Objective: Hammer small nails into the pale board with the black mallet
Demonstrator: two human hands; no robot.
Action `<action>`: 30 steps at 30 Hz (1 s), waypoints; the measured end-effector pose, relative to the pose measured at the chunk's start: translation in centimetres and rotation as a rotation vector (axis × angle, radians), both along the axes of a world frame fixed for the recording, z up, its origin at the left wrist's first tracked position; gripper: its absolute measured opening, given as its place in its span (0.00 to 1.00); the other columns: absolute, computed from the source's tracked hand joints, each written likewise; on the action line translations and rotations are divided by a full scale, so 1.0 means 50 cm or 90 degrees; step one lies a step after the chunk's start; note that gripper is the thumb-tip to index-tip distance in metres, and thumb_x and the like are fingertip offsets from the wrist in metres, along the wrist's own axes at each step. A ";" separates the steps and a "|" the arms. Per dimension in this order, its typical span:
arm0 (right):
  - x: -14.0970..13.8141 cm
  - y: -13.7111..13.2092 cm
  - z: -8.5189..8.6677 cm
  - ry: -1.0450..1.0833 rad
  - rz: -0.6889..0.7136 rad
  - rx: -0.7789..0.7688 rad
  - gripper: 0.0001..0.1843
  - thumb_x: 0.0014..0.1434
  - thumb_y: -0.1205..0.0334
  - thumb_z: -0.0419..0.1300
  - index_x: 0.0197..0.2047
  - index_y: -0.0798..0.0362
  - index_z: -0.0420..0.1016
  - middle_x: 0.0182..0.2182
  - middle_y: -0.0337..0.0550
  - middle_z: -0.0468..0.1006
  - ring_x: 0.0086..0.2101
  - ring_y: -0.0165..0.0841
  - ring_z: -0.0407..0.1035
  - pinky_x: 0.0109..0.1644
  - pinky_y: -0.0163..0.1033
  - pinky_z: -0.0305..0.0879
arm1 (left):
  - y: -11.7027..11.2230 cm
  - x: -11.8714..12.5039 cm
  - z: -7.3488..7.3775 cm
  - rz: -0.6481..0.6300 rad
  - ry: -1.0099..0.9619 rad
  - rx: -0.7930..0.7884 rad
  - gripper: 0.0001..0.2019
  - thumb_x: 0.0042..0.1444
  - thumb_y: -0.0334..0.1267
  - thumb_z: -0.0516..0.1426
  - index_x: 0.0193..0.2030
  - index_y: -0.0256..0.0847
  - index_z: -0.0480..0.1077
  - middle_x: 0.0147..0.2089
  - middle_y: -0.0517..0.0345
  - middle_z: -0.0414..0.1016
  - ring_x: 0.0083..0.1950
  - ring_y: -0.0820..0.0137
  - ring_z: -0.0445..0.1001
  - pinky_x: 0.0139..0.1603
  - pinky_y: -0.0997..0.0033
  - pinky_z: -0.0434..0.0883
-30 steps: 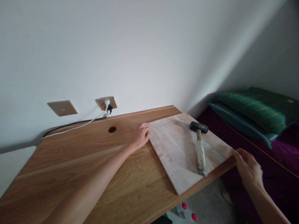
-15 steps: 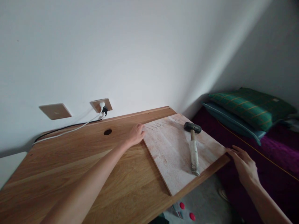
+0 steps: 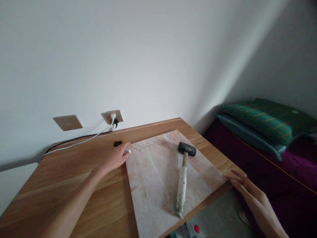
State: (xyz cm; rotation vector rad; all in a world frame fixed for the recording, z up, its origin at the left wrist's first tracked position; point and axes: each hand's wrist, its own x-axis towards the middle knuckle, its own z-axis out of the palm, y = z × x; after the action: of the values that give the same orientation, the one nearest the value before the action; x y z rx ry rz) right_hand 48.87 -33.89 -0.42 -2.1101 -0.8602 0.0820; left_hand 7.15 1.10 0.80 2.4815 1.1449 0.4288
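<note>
A square, pinkish-grey mottled slab that looks like a floor tile (image 3: 156, 181) lies at an angle on a wooden desk (image 3: 99, 198). On top rests a rubber mallet (image 3: 182, 180), with a black head and a white-smeared handle. Several nails (image 3: 148, 145) lie in a row along the tile's far edge. My left hand (image 3: 116, 157) grips the far left corner, thumb on the upper face. At the right corner, the fingers of my right hand (image 3: 250, 193) close on the tile's edge; the underside is hidden.
A wall socket (image 3: 112, 116) holds plugs with white and black cables. Left of it is a blank wall plate (image 3: 68, 122). A cable hole (image 3: 117, 143) is near my left hand. Green cushions (image 3: 260, 122) lie on a purple-covered bed (image 3: 223, 145) at the right.
Both my hands have shifted the tile left and toward me, turning it slightly. The mallet and nails have moved along with it. More bare desk shows at the right.
</note>
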 end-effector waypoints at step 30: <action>-0.353 0.515 0.134 -0.247 0.615 -0.183 0.08 0.69 0.64 0.61 0.49 0.54 0.78 0.35 0.41 0.84 0.34 0.32 0.78 0.43 0.36 0.72 | -0.038 -0.255 0.113 0.002 0.175 -0.085 0.10 0.51 0.25 0.55 0.36 0.42 0.72 0.35 0.59 0.79 0.38 0.65 0.78 0.39 0.71 0.65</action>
State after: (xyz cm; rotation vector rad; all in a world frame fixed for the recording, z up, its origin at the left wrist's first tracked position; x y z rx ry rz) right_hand 31.22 -8.14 6.25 -1.7868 -2.1463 0.3182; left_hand -5.59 -0.80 6.45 2.4733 1.2360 0.0082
